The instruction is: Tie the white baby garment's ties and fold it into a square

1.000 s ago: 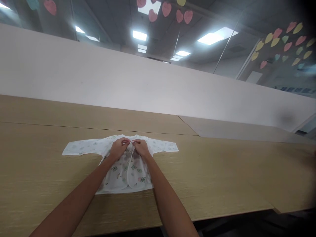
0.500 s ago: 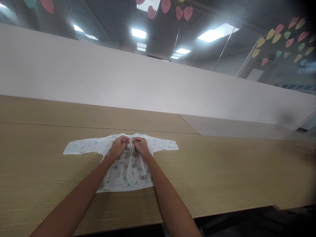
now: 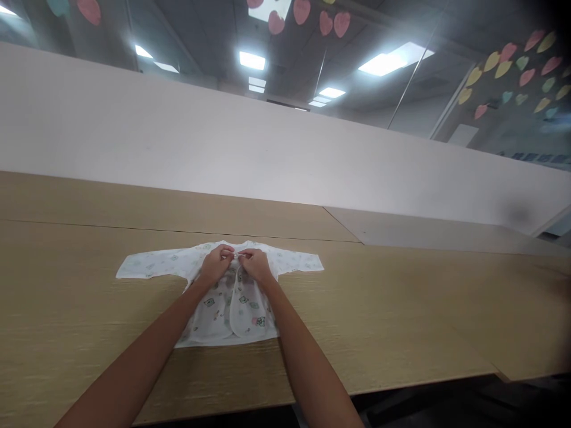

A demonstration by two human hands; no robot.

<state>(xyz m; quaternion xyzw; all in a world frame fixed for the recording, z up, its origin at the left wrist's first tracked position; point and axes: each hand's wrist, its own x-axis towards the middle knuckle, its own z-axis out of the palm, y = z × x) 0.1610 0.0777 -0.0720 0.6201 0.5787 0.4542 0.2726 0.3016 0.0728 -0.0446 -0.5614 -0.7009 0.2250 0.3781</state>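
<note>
A small white baby shirt (image 3: 218,318) with a printed pattern lies spread on the table, its sleeves stretched out to both sides. Its front edges overlap down the middle and the rounded hem corner faces me. My left hand (image 3: 217,263) pinches the fabric just below the neckline, left of centre. Close beside it, my right hand (image 3: 255,263) pinches the other front edge at the same height. The fingertips of both hands nearly meet there. Any fastener between them is too small to make out.
The wooden table (image 3: 392,315) runs wide to both sides, with its front edge close to me. Behind it stands a low white wall (image 3: 250,154) with glass above, dotted with heart-shaped paper notes (image 3: 341,24). A grey panel (image 3: 428,230) joins the tabletop at the back right.
The fingertips have shifted very slightly at the neckline, both hands still pinching the fabric. The shirt lies as before, and the whole view has drifted a little.
</note>
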